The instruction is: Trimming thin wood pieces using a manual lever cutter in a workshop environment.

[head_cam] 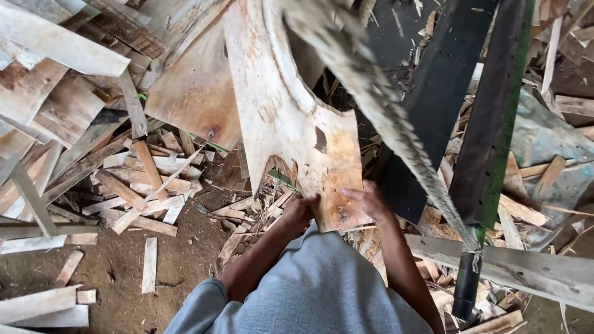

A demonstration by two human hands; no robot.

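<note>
Nearest the camera is the person's grey shirt (315,291), with both forearms reaching forward from it. The left hand (299,213) grips the near end of a wide, pale wooden slab (281,117), its fingers curled over the lower edge so that only the knuckles show. The right hand (370,203) lies on the slab's near right corner, fingers spread flat on the face and the thumb side at the edge; how far they wrap beneath cannot be told. Held like this at its near end, the slab seems steadied from both sides while its length runs away from the body and upward in the view.

Just right of the slab, a toothed saw blade (396,133) slants from the top of the view down to a dark handle-like post (466,284), and it looks blurred, so whether it is moving is unclear. Dark metal beams (489,124) stand beside it. Whether the slab touches the blade is hard to make out.

Farther out, wood offcuts (139,185) and other boards (55,43) litter the dirt floor (179,260). The slab's far end is cut off at the top edge.
</note>
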